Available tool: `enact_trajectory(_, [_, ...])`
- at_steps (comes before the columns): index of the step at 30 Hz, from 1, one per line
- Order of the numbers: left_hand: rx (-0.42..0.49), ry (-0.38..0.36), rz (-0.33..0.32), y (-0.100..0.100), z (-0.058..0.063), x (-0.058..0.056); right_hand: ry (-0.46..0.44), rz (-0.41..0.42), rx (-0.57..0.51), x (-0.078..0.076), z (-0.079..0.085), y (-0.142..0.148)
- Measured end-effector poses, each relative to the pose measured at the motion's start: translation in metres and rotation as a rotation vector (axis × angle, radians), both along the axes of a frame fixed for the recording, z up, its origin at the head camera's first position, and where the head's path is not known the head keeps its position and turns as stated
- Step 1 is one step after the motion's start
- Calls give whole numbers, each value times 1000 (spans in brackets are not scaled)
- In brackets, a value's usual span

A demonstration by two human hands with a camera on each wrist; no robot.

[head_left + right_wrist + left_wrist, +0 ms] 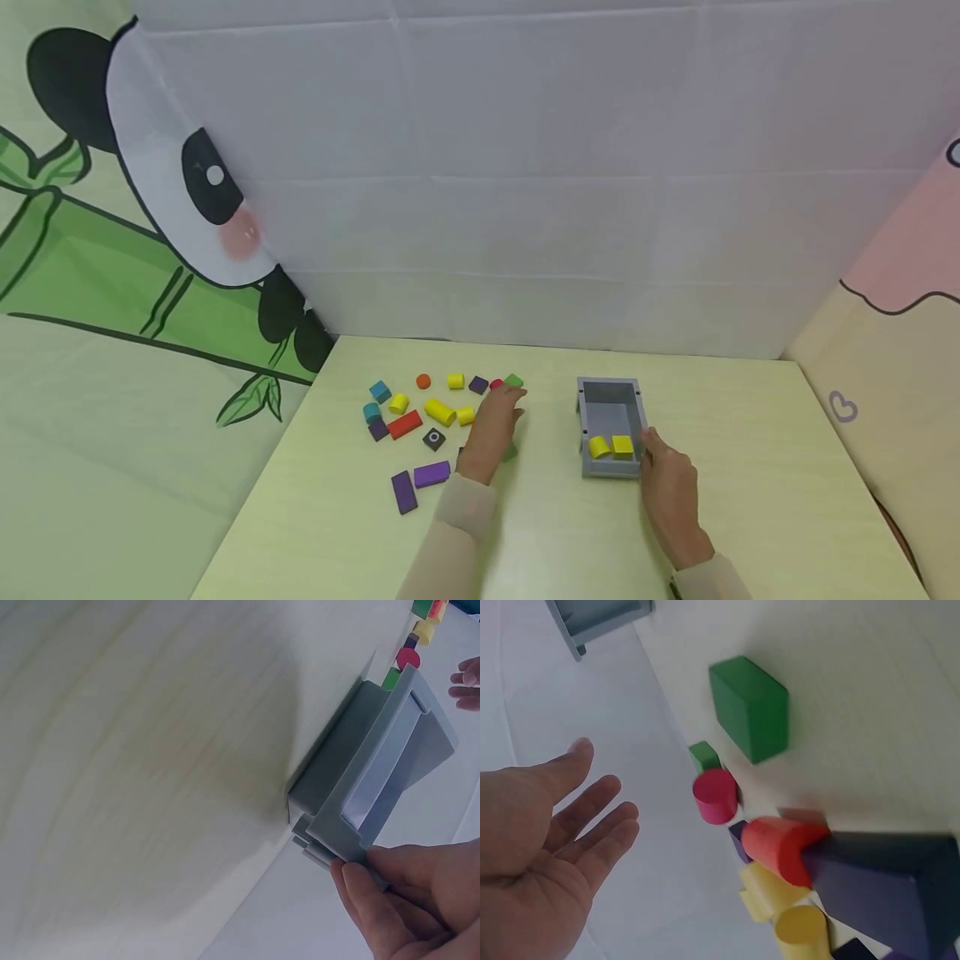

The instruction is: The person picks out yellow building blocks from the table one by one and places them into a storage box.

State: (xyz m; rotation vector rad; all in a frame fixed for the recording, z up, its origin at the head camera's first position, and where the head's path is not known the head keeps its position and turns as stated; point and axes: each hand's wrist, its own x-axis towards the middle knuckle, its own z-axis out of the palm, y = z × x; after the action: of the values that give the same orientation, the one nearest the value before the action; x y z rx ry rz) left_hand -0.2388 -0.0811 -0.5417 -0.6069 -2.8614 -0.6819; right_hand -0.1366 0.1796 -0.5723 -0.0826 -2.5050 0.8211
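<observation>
Saw a panda printed on the backdrop at the upper left of the frame, above the table. Left of centre, low on the table, found a blue cube above a blue cylinder, with a dark cube just below. Noted a yellow cylinder above a red bar, and lower down a dark purple bar beside a light purple bar. Next to the right, spotted an orange disc, a ringed block and a long yellow cylinder.

Near the lower centre, saw the left hand stretched over the scattered pieces, fingers extended, thumb apart and, in the left wrist view, palm bare. In that view, made out a pink cylinder touching a small green block, with a large green block above and to the right.

Right of centre, found the grey tray on the table, holding a yellow piece and a yellow cube at its lower end. Saw the right hand pinching the tray's right edge. At far right, noticed a purple heart on the side cloth.
</observation>
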Motion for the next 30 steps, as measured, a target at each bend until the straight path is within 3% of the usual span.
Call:
enact_trajectory(7, [15,30,37,-20,-8,-2,-9,-1,-4,-1,0,-1])
enact_trajectory(18, [63,-46,138,-42,-12,-1,-35,-4,-12,1,4,-2])
enact_trajectory(25, [38,-36,150,-51,-15,-1,-29,-6,0,3,5,-3])
enact_trajectory(30, [17,-77,170,-54,-16,0,-19,-2,8,4,5,-4])
